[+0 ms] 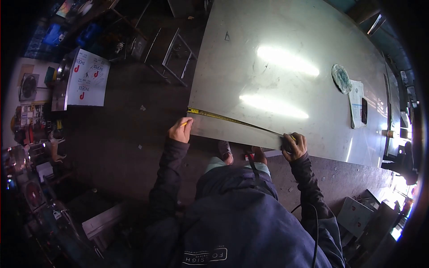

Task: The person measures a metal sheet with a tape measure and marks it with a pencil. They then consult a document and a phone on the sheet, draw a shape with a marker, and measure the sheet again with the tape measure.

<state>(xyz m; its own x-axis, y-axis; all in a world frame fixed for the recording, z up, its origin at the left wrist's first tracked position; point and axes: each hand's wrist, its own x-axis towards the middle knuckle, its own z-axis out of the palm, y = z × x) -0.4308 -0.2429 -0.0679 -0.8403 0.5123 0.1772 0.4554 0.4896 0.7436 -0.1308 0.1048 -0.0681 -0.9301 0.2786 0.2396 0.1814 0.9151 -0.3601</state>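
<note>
A yellow tape measure blade point(223, 118) stretches across a large shiny metal sheet point(232, 67), its end at the sheet's left edge. My left hand point(181, 129) is closed on a small yellow-orange stick, like a pencil, just below the blade's end, by the sheet's corner. At the other end of the blade, my right hand point(296, 146) is wrapped round the dark tape measure case point(287, 143) at the sheet's near edge.
On the sheet's right part lie a round greenish disc point(341, 78), papers point(356, 105) and a dark phone-like object point(364, 111). A metal frame point(172, 56) stands beyond the left edge. A white-faced box point(87, 78) is further left. Below the near edge show feet point(226, 152).
</note>
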